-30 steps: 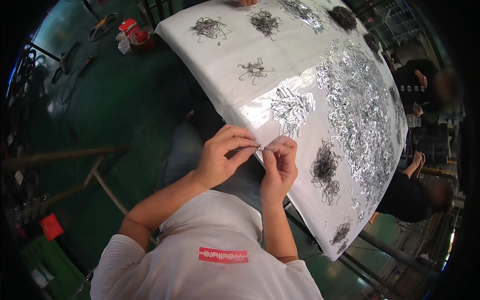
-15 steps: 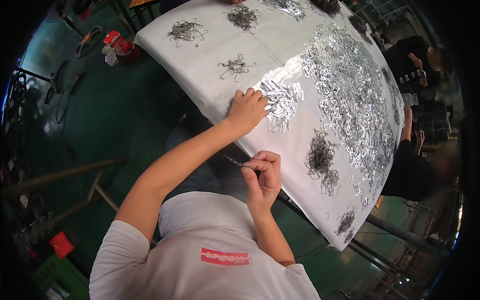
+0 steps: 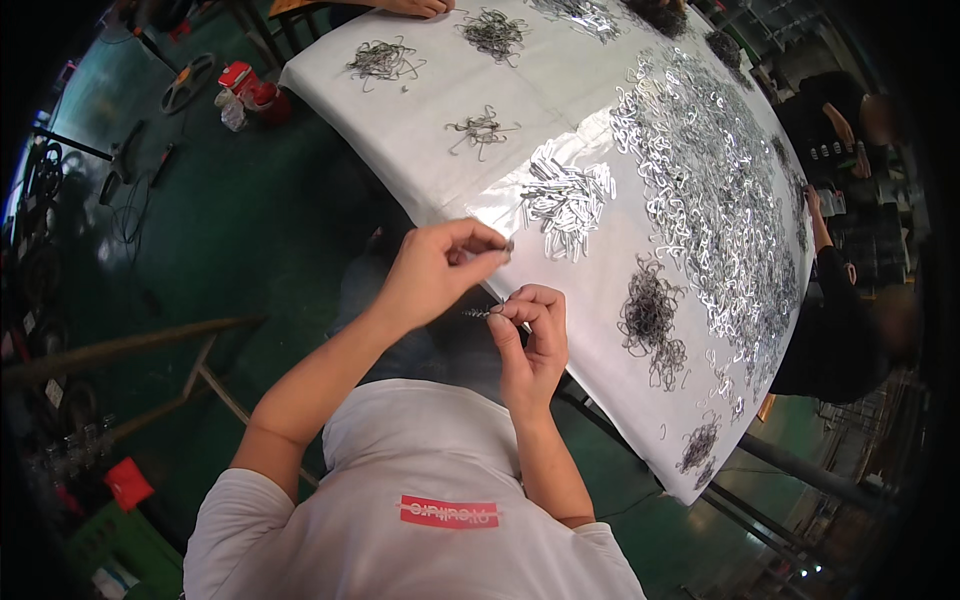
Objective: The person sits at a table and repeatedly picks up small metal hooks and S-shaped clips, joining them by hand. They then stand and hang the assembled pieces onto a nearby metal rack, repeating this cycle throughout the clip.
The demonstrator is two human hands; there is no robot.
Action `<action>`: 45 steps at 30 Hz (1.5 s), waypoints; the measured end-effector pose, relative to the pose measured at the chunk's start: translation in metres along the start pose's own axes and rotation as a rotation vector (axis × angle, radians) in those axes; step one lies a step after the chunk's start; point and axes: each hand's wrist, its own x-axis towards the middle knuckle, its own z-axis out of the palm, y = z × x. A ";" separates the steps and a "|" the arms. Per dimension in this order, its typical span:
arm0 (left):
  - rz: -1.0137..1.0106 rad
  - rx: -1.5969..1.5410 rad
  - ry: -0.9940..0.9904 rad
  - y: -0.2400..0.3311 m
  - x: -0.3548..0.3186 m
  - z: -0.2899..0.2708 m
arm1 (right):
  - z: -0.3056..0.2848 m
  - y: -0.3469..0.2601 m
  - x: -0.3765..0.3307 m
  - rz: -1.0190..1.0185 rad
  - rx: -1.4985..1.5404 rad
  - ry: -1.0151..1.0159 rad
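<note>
My left hand (image 3: 432,272) is raised off the table near its edge, thumb and forefinger pinched together; whatever lies at its fingertips is too small to make out. Just to its lower right, my right hand (image 3: 532,345) pinches a thin, twisted-looking metal piece (image 3: 476,313) that sticks out to the left from the fingertips. The two hands are close together but apart. Beyond them on the white-covered table (image 3: 590,330) lies a pile of short, shiny silver metal pieces (image 3: 568,203), nearest to my left hand. A heap of dark wire hooks (image 3: 648,312) sits to the right of my right hand.
A broad spread of shiny S-shaped hooks (image 3: 715,190) covers the table's far right. Smaller piles of wire hooks (image 3: 482,130) lie at the far left. Another person's hand (image 3: 425,8) rests at the far edge; other people (image 3: 835,330) sit along the right side.
My left hand has come away from the silver pile, back toward my right hand. My right hand still pinches the twisted metal piece. Another person's hand has moved further onto the far edge.
</note>
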 end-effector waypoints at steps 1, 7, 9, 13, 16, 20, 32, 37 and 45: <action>-0.044 -0.071 -0.007 0.007 -0.010 -0.002 | 0.002 -0.001 0.001 0.010 0.009 -0.005; 0.014 -0.058 -0.001 0.026 -0.035 -0.010 | 0.009 -0.004 0.008 -0.079 -0.037 -0.037; 0.073 -0.013 0.018 0.025 -0.037 -0.012 | 0.011 -0.004 0.008 -0.077 -0.023 -0.040; 0.321 0.117 0.119 0.017 -0.036 -0.015 | 0.018 -0.004 0.013 -0.071 -0.032 -0.057; 0.329 0.111 0.187 0.012 -0.037 -0.019 | 0.015 -0.005 0.020 -0.041 -0.065 -0.164; 0.248 0.026 0.245 0.013 -0.041 -0.026 | 0.004 0.012 0.065 -0.052 -0.161 -0.204; 0.252 0.092 0.484 0.034 -0.047 -0.031 | 0.033 0.088 0.240 -0.393 -1.116 -0.521; 0.222 0.111 0.578 0.041 -0.044 -0.029 | 0.017 0.081 0.260 -0.072 -0.907 -0.642; 0.207 0.093 0.726 0.041 -0.036 -0.036 | 0.007 0.049 0.270 0.472 0.107 -0.863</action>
